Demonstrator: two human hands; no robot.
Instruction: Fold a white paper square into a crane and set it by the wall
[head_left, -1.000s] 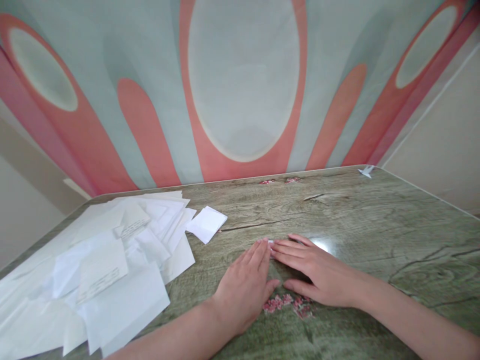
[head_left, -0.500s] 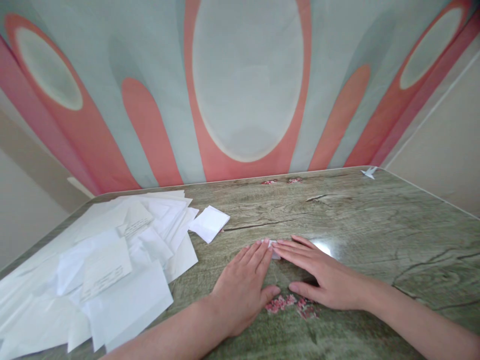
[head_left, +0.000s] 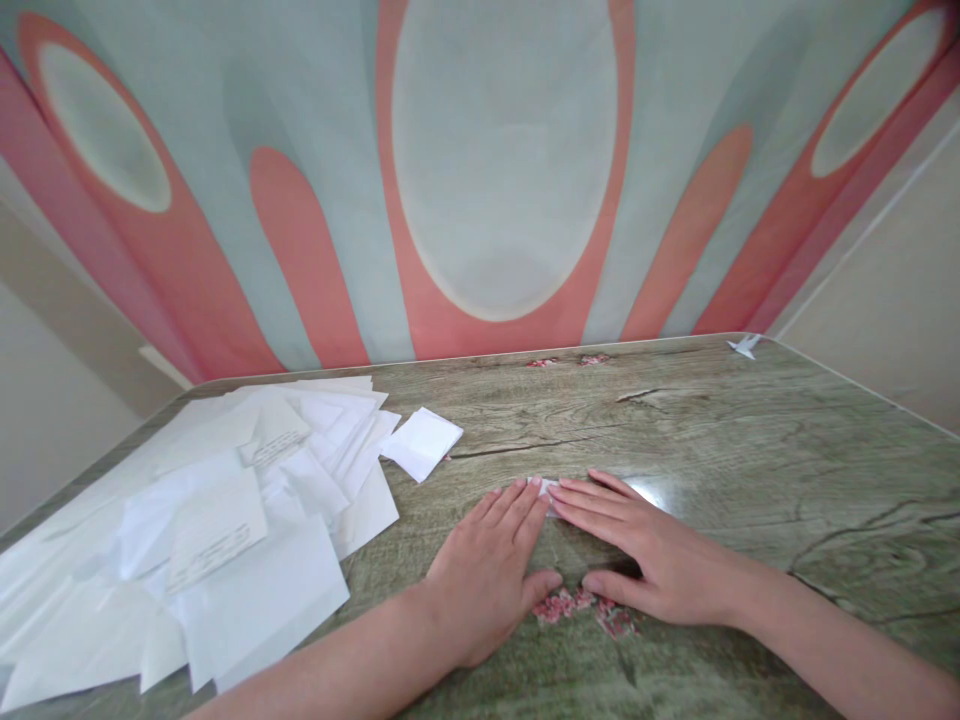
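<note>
A small piece of folded white paper (head_left: 548, 487) lies on the wood-patterned table, mostly covered by fingertips. My left hand (head_left: 491, 565) rests flat with its fingers stretched out, their tips pressing the paper's left side. From the right, my right hand (head_left: 626, 545) lays its extended fingertips on the paper's other side. Both thumbs are spread away from the fingers, near pink flower prints on the tabletop. Neither hand grips anything. How the paper is folded under the fingers cannot be made out.
A spread pile of white paper sheets (head_left: 262, 600) covers the left of the table (head_left: 712, 440). Beside it lies a small stack of white paper squares (head_left: 422, 443). A folded paper bird (head_left: 744, 346) sits at the far right corner, near the patterned wall covering (head_left: 499, 340).
The right fingertips have shifted slightly right, opening a small gap between the hands, so a little more of the paper shows. The whole view has moved slightly.
</note>
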